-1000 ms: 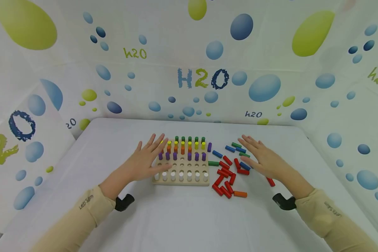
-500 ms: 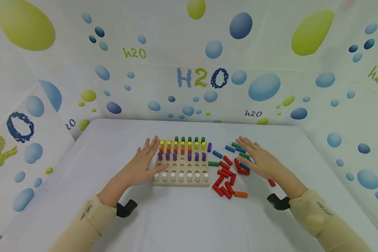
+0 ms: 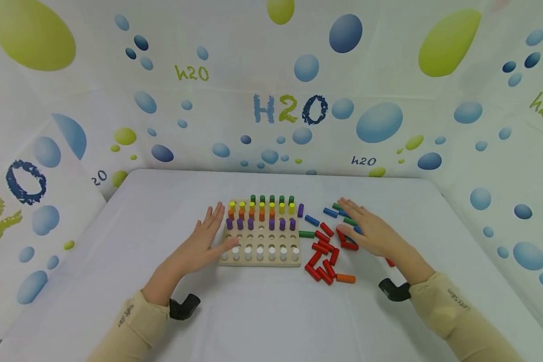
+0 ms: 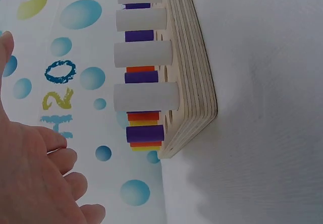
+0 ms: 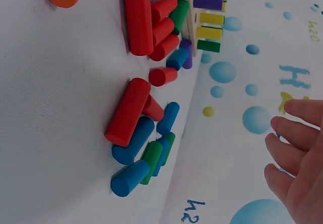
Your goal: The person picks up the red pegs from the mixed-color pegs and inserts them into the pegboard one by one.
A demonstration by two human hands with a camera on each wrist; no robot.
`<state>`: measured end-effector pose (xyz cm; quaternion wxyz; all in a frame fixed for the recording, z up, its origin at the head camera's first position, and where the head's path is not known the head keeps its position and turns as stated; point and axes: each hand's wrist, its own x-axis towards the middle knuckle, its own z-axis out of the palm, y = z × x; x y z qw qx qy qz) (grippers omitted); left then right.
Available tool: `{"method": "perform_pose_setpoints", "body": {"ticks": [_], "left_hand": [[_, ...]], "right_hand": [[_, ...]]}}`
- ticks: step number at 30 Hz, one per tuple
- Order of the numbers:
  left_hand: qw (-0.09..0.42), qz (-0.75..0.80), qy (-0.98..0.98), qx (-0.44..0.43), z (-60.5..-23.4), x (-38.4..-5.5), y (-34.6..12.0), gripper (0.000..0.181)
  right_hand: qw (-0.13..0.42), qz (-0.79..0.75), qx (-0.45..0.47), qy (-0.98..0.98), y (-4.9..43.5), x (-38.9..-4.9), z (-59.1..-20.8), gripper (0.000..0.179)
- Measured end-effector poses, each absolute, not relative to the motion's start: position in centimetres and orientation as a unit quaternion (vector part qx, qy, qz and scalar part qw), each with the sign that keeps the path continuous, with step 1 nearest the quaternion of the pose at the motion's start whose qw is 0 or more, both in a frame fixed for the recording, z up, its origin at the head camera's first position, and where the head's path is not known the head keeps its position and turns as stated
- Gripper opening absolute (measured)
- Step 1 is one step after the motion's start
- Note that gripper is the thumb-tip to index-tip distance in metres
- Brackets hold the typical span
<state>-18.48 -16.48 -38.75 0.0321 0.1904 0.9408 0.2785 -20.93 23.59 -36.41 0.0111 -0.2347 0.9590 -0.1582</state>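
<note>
A wooden pegboard (image 3: 267, 261) lies mid-table with upright pegs in rows: white pegs (image 4: 146, 97) along the front edge, then holes without pegs, then purple, orange, yellow and green rows farther back. Over its left edge hovers my left hand (image 3: 197, 247), fingers straight and spread, holding nothing. My right hand (image 3: 377, 232), also with straight fingers and holding nothing, hovers over the right part of the loose pegs. Among these are several red pegs (image 5: 128, 112), blue pegs (image 3: 312, 220), green pegs (image 3: 306, 234), an orange peg (image 3: 346, 278) and a purple peg (image 3: 300, 210). My right hand hides some of them.
A white cloth (image 3: 271, 317) covers the table. Behind and at both sides stands a white curtain (image 3: 235, 45) printed with blue and green drops and "H2O". A black wrist mount (image 3: 184, 306) sits under my left cuff, another black mount (image 3: 394, 290) under the right.
My left hand has drifted left and slightly toward me, uncovering more of the board's left pegs. My right hand has shifted slightly left. The pegs have stayed in place.
</note>
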Motion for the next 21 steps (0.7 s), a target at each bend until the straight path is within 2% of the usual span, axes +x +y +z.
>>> {"method": "perform_pose_setpoints", "body": {"ticks": [13,21], "left_hand": [[0.051,0.321,0.932,0.159,-40.2,-18.1,-16.8,0.087],[0.071,0.332,0.929,0.145,-40.8,-18.0,-16.7,0.087]], "right_hand": [[-0.019,-0.177,-0.249,0.952,23.2,-21.1,-37.3,0.062],[-0.008,-0.178,-0.241,0.954,23.2,-21.5,-37.9,0.066]]}}
